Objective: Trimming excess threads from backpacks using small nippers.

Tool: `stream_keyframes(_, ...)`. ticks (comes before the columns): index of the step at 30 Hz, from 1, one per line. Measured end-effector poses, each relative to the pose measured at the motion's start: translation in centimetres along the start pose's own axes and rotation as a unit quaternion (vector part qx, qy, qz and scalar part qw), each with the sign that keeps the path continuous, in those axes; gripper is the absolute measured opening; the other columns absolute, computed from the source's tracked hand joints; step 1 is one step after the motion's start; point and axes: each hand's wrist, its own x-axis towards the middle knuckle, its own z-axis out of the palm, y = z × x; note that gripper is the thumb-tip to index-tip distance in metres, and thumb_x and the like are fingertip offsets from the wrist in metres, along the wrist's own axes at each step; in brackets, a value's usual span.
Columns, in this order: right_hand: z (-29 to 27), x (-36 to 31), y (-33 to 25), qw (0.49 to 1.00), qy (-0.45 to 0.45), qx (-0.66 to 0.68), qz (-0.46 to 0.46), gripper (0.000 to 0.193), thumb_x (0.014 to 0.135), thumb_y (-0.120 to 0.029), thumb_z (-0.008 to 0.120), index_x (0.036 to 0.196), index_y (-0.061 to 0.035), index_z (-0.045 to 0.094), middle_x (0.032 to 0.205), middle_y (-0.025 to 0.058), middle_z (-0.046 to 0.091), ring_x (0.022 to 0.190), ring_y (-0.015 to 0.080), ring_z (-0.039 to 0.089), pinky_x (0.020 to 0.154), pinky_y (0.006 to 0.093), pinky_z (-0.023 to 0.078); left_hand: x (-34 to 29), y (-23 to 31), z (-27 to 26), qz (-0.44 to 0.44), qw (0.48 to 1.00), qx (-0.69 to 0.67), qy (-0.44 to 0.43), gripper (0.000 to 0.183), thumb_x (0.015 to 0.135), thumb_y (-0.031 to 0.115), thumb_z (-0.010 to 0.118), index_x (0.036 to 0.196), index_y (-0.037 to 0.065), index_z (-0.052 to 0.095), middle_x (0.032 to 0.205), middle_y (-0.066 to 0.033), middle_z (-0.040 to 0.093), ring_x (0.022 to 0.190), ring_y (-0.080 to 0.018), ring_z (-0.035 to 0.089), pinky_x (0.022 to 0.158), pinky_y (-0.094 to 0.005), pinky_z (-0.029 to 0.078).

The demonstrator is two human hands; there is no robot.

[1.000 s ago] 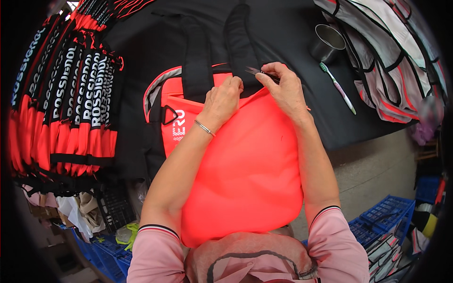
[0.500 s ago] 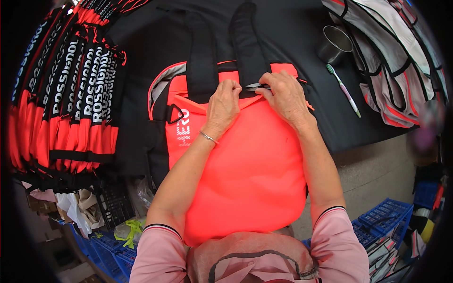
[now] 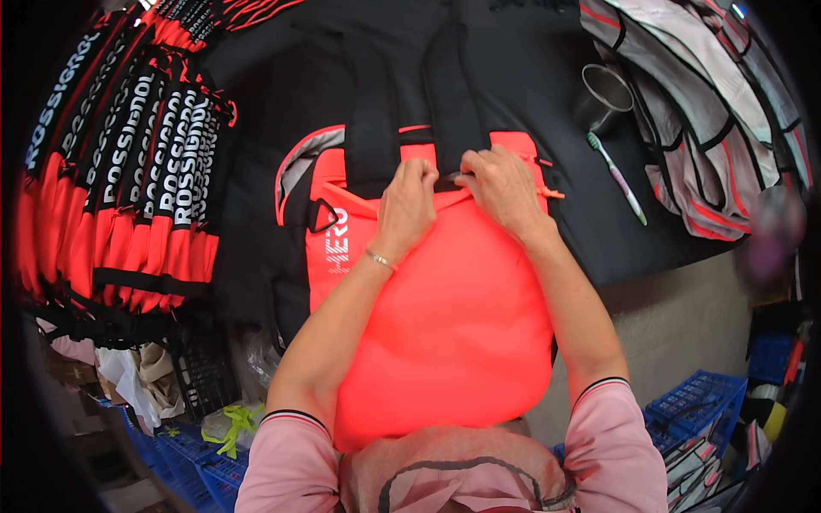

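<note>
A bright coral-red backpack (image 3: 453, 333) lies in front of me, its two black shoulder straps (image 3: 453, 85) stretched toward the far side. My left hand (image 3: 409, 201) is closed in a pinch at the upper seam, beside the strap bases; whatever is between its fingertips is too small to make out. Just right of it, my right hand (image 3: 505, 188) is closed around small thread snips (image 3: 450, 178), mostly covered by the fingers, with only a bit of blade showing toward the left hand. A black triangular ring (image 3: 323, 217) sits on the bag's left side.
Black cloth (image 3: 530, 68) covers the table. Stacked red and black fabric pieces (image 3: 128, 197) fill the left. On the right are a metal cup (image 3: 604, 96), a toothbrush (image 3: 617, 179) and grey fabric panels (image 3: 701, 128). Blue crates (image 3: 697, 406) stand below the table edge.
My right hand has turned slightly and the snips' blade shows less than before. The left hand keeps its pinch at the seam. The whole view has shifted a little.
</note>
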Motion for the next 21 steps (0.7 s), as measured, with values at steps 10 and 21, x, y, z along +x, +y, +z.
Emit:
stream_keyframes(10, -3.3, 3.9, 0.2, 0.913, 0.168, 0.261, 0.265, 0.041, 0.08, -0.025, 0.078, 0.11, 0.0, 0.065, 0.072, 0.0032, 0.064, 0.066, 0.0131, 0.059, 0.069, 0.0276, 0.049, -8.3, 9.8, -2.0, 0.286, 0.892, -0.281, -0.208, 0.034, 0.082, 0.02, 0.075, 0.058, 0.009, 0.052, 0.057, -0.0052, 0.049, 0.055, -0.0234, 0.053, 0.056, -0.0369, 0.04)
stream_keyframes(21, 2.5, 3.0, -3.2, 0.925, 0.003, 0.218, 0.311, 0.022, 0.088, -0.025, 0.069, 0.094, -0.0042, 0.072, 0.079, 0.0096, 0.072, 0.074, 0.0232, 0.069, 0.069, 0.035, 0.051, -1.9, -1.0, -11.5, 0.126, 0.941, 0.287, -0.13, 0.015, 0.088, 0.013, 0.067, 0.098, 0.003, 0.07, 0.104, -0.0103, 0.069, 0.112, -0.0287, 0.059, 0.099, -0.0404, 0.042)
